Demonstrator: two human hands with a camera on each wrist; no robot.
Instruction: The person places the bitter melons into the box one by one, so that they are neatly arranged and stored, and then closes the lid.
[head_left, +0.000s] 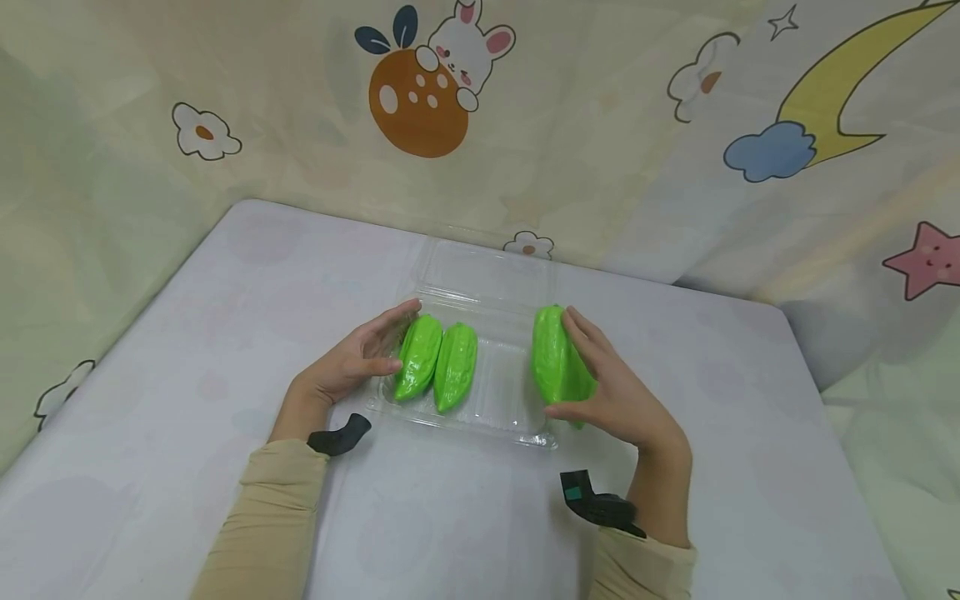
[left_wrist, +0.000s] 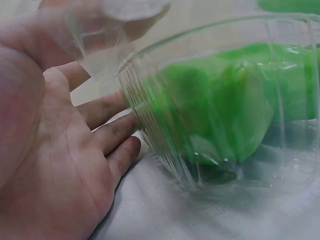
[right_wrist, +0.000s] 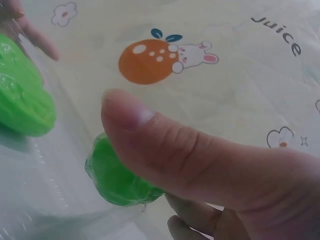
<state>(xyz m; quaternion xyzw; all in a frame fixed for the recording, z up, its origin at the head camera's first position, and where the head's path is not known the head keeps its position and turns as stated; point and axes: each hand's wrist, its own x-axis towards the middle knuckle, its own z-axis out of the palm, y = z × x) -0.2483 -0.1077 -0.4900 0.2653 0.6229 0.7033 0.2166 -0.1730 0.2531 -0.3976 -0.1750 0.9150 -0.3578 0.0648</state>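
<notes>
Two glossy green star fruits [head_left: 438, 360] lie side by side in the left part of a clear plastic container [head_left: 506, 387]. My left hand [head_left: 348, 358] is at the container's left side. In the left wrist view its fingers [left_wrist: 107, 107] extend fairly straight against the ribbed wall, and the thumb reaches over near the rim. With thumb and fingers, my right hand [head_left: 618, 392] grips another green star fruit [head_left: 553, 354] upright over the container's right edge. In the right wrist view the thumb [right_wrist: 150, 145] covers much of that fruit [right_wrist: 112, 175].
The container's clear lid [head_left: 483, 271] lies folded back toward the wall. A white-covered table [head_left: 450, 508] extends around it, with a printed curtain [head_left: 300, 108] behind. Black wrist mounts [head_left: 600, 504] sit on both forearms.
</notes>
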